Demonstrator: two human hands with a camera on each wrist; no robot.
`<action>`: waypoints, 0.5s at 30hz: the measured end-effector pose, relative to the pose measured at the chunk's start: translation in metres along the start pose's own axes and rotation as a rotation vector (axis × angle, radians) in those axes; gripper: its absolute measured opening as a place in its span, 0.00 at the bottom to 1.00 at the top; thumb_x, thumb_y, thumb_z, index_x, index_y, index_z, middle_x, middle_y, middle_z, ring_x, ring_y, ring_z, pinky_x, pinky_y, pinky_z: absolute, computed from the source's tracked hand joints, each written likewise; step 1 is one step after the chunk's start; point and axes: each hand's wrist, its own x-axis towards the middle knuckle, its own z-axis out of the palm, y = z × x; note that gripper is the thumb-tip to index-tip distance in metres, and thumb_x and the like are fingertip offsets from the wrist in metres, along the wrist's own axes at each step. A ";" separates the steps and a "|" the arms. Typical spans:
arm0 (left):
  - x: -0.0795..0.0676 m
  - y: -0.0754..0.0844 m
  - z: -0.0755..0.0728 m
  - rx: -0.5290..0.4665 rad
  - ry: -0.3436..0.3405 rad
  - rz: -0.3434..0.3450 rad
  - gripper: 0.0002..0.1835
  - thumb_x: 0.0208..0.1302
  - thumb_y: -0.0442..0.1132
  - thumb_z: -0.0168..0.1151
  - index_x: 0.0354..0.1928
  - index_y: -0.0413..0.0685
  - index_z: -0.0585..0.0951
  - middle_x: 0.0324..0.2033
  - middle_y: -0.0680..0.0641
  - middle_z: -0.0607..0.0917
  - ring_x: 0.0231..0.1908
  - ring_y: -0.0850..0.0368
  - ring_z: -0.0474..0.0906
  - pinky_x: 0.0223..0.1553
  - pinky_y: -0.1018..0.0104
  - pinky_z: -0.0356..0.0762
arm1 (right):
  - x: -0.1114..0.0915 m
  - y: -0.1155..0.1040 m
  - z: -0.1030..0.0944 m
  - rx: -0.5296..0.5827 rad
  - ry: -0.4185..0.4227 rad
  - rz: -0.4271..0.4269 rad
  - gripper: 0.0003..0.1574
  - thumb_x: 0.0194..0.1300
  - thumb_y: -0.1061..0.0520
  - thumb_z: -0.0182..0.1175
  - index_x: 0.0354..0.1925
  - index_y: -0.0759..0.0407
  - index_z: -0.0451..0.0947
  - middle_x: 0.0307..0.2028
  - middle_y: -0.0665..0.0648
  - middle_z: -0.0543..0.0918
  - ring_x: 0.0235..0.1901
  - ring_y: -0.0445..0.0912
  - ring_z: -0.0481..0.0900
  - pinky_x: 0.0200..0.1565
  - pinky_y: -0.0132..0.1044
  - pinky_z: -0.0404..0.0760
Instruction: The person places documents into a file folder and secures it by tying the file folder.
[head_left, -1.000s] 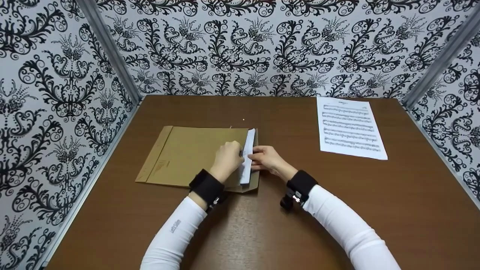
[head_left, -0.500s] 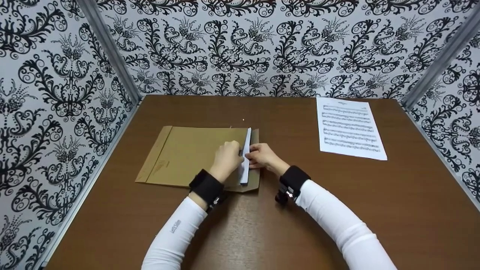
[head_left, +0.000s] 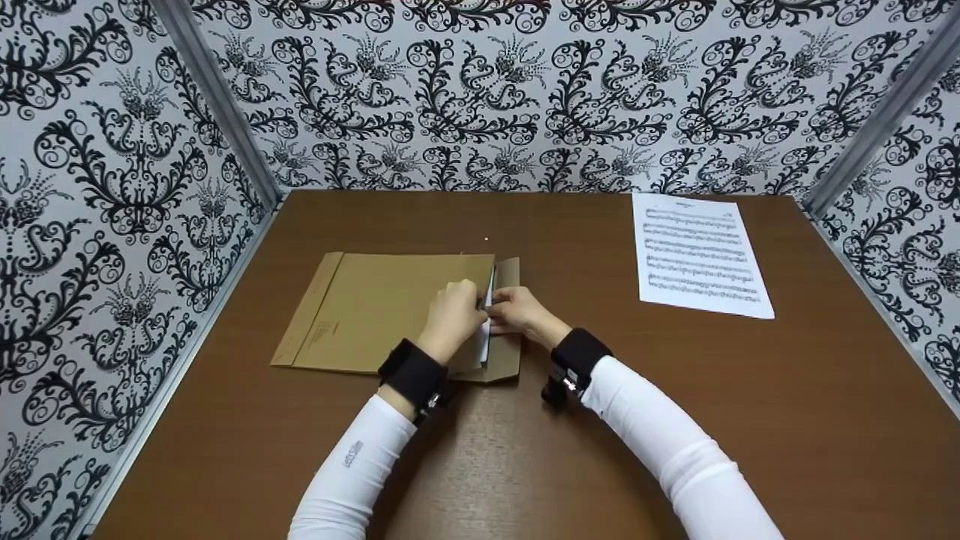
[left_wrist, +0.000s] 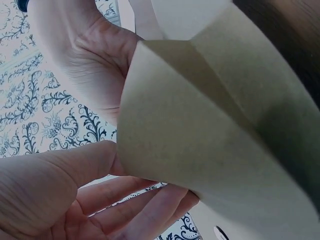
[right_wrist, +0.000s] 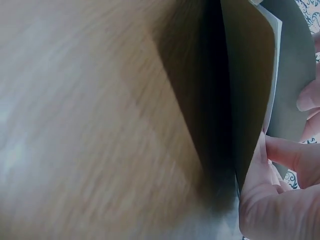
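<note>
A brown paper envelope lies flat on the table, its mouth facing right and its flap folded out. My left hand pinches the envelope's upper layer at the mouth; the left wrist view shows that layer lifted between thumb and fingers. White sheets of paper are mostly inside the envelope, leaving a thin strip along the opening. My right hand holds this strip at its middle, with fingertips right at the mouth. In the right wrist view, the white paper edge runs beside the brown layer.
A printed sheet of music lies at the back right of the brown wooden table. Patterned black-and-white walls enclose the back and sides. Both wrists carry black straps with cameras.
The right hand has moved left along with the sheets, which have slid further into the envelope, so less white shows and more flap is bare. The left hand has stayed nearly in place.
</note>
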 end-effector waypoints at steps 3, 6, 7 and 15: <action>0.000 -0.001 -0.001 -0.024 -0.008 0.002 0.06 0.57 0.32 0.71 0.26 0.39 0.84 0.35 0.37 0.91 0.39 0.37 0.89 0.37 0.45 0.84 | 0.001 0.001 0.002 0.030 -0.008 -0.005 0.22 0.71 0.70 0.52 0.61 0.75 0.74 0.30 0.52 0.81 0.25 0.37 0.82 0.33 0.27 0.86; 0.001 -0.001 -0.001 -0.032 -0.005 0.002 0.03 0.57 0.31 0.71 0.28 0.39 0.86 0.34 0.37 0.91 0.38 0.38 0.89 0.37 0.45 0.84 | 0.002 0.001 0.005 0.045 -0.012 -0.011 0.22 0.70 0.71 0.50 0.61 0.76 0.73 0.30 0.52 0.81 0.24 0.37 0.82 0.32 0.27 0.86; 0.001 -0.001 -0.001 -0.034 -0.004 0.000 0.03 0.57 0.31 0.71 0.28 0.39 0.86 0.34 0.37 0.91 0.38 0.38 0.89 0.38 0.46 0.84 | 0.002 0.001 0.006 0.047 -0.012 -0.010 0.22 0.70 0.71 0.50 0.60 0.76 0.73 0.29 0.52 0.81 0.24 0.37 0.81 0.31 0.27 0.85; 0.001 -0.002 0.000 -0.024 0.005 0.005 0.04 0.58 0.31 0.71 0.27 0.39 0.86 0.33 0.38 0.91 0.36 0.39 0.89 0.36 0.47 0.84 | 0.002 0.003 0.010 0.047 -0.015 0.009 0.25 0.72 0.70 0.48 0.65 0.76 0.68 0.34 0.54 0.80 0.23 0.37 0.80 0.30 0.26 0.84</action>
